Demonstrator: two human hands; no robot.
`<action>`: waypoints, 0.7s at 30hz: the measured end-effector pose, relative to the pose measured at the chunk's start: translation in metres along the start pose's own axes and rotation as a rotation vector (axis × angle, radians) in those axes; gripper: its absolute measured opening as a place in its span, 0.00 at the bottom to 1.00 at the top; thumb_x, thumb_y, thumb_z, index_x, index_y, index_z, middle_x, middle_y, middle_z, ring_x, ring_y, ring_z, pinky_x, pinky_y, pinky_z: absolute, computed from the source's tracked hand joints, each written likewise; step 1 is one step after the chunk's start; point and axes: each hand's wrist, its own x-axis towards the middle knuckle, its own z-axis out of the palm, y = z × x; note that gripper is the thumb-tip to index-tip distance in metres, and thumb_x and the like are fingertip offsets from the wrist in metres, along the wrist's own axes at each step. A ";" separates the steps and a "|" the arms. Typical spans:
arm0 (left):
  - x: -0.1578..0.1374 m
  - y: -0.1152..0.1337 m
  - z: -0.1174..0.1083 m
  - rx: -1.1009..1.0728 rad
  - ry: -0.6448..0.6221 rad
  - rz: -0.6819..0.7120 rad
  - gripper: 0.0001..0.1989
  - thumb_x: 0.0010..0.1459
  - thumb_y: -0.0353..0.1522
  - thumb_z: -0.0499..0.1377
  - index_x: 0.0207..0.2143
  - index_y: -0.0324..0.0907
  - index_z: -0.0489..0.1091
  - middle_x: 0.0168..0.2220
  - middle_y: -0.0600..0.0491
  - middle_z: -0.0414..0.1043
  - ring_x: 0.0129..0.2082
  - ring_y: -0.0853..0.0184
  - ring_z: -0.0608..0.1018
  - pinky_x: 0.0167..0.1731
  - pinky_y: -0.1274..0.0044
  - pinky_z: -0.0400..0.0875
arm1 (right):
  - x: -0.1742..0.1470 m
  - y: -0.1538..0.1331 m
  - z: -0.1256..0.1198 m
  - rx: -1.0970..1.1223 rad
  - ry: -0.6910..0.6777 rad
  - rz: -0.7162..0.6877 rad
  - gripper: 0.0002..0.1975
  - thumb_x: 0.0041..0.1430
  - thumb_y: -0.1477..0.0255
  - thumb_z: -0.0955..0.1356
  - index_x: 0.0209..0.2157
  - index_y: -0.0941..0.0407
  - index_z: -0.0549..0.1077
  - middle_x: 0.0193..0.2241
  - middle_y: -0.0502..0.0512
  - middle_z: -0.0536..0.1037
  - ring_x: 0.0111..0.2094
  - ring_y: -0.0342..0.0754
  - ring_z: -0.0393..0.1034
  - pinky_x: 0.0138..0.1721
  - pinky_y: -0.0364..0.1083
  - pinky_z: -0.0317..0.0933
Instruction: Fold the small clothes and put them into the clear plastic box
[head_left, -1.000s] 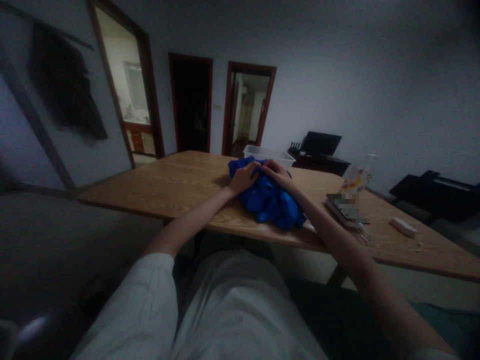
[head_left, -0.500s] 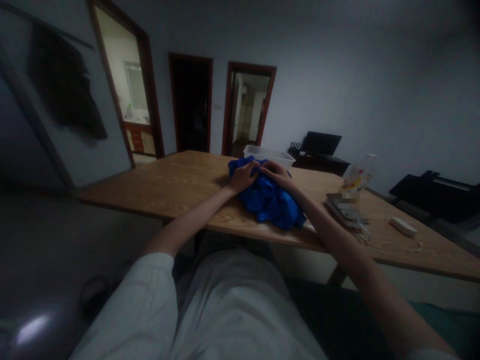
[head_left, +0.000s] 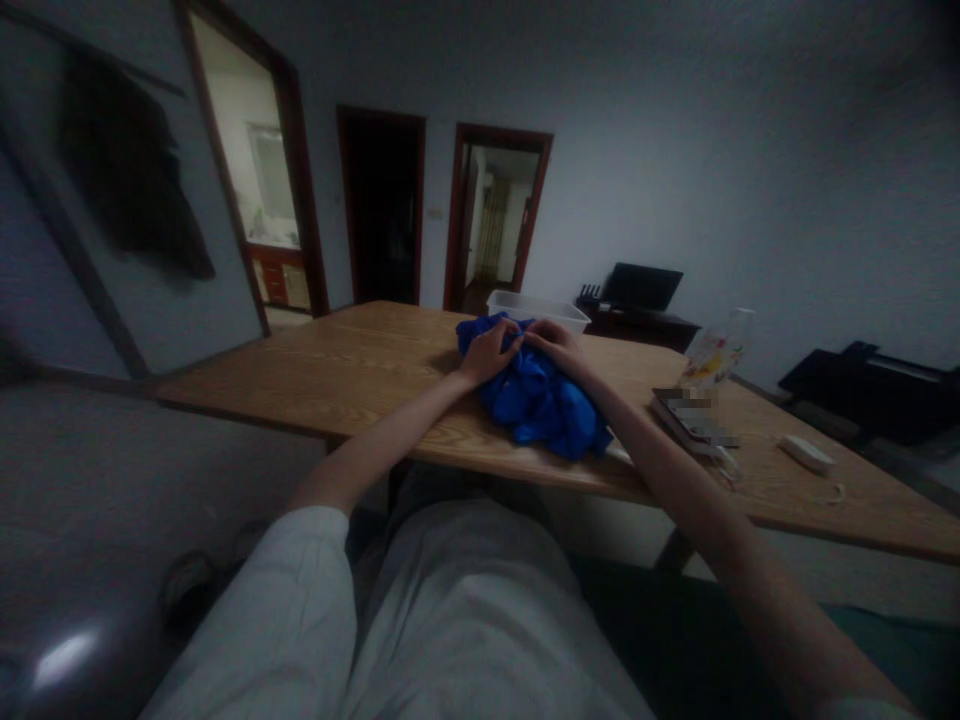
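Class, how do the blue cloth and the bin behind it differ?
The cloth is deep blue; the bin is whitish. The cloth lies crumpled, while the bin is boxy. The hands touch the cloth but not the bin. Both seem to rest on the table.

Left hand and right hand (close together) in a pinch on blue cloth over table.

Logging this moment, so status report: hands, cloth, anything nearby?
Left hand and right hand on blue cloth. Cloth bunched on table. Plastic bin just behind.
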 end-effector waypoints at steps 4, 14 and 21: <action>-0.001 -0.001 -0.001 0.016 -0.022 0.033 0.17 0.72 0.45 0.51 0.50 0.43 0.69 0.46 0.48 0.79 0.47 0.61 0.81 0.47 0.72 0.73 | 0.000 0.000 -0.001 -0.013 0.005 -0.026 0.24 0.55 0.47 0.74 0.38 0.54 0.77 0.37 0.54 0.80 0.39 0.51 0.73 0.45 0.49 0.68; -0.004 0.000 -0.001 0.068 -0.056 0.084 0.16 0.72 0.42 0.52 0.52 0.42 0.69 0.48 0.47 0.78 0.48 0.60 0.81 0.47 0.72 0.73 | -0.001 -0.007 -0.002 -0.064 -0.030 -0.004 0.24 0.57 0.47 0.72 0.38 0.54 0.77 0.37 0.54 0.80 0.40 0.52 0.72 0.45 0.49 0.67; -0.002 0.001 -0.003 0.095 -0.046 0.084 0.15 0.70 0.40 0.55 0.53 0.42 0.68 0.50 0.47 0.77 0.48 0.60 0.80 0.45 0.72 0.74 | -0.001 -0.007 0.001 -0.074 -0.023 0.010 0.24 0.58 0.46 0.72 0.39 0.53 0.77 0.38 0.53 0.80 0.41 0.51 0.72 0.46 0.48 0.67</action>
